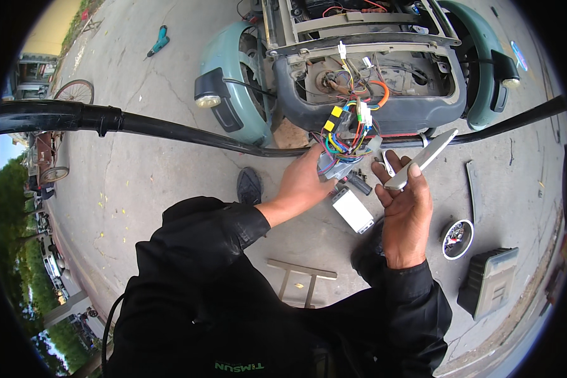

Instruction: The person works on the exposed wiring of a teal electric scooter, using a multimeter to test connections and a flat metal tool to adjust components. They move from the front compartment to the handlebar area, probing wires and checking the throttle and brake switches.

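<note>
The black-sleeved left arm [195,242] angles inward, its bare left grip [300,183] closed, back uppermost; the black-sleeved right arm [416,299] reaches forward, its bare right grip [407,217] palm-up, fingers [383,196] curled.

Worn clothing: black long-sleeved fabric garment [258,315]; creased left sleeve [189,242] at eight o'clock, with a plain black cuff [248,227]; matching right sleeve [416,309] between four and five; small green lettering [239,366] between six and seven; dark grey closed shoe [250,184] at nine.
</note>
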The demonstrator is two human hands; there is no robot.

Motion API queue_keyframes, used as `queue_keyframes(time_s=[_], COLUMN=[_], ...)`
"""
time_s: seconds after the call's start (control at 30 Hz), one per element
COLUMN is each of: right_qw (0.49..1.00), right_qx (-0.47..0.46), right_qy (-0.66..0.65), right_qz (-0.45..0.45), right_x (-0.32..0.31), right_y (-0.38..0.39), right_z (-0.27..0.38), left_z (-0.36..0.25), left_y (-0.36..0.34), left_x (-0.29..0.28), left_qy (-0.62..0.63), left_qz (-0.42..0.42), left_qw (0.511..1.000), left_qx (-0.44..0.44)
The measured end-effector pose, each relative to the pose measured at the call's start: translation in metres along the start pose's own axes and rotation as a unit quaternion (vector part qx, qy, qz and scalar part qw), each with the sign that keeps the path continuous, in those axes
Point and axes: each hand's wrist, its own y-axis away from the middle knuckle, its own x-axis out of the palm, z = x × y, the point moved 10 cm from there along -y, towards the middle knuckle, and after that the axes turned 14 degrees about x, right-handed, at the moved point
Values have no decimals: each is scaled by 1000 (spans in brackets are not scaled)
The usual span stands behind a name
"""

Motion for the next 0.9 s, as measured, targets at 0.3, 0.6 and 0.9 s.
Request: queue_keyframes(time_s=[0.3, 0.6, 0.9], right_qw=[996, 990, 992], right_qx=[21, 12, -19], right_qy=[-51, 9, 14], right_qz=[75, 140, 124], right_x=[4, 28, 21], right_y=[1, 9, 19], right_z=[-5, -15, -10], left_z=[-1, -8, 7], left_y=[7, 29, 55], left_x=[21, 37, 24], left_qy=[23, 49, 112], left_qz=[16, 4, -20], left_qw=[999, 999, 993], left_qx=[-41, 23, -34])
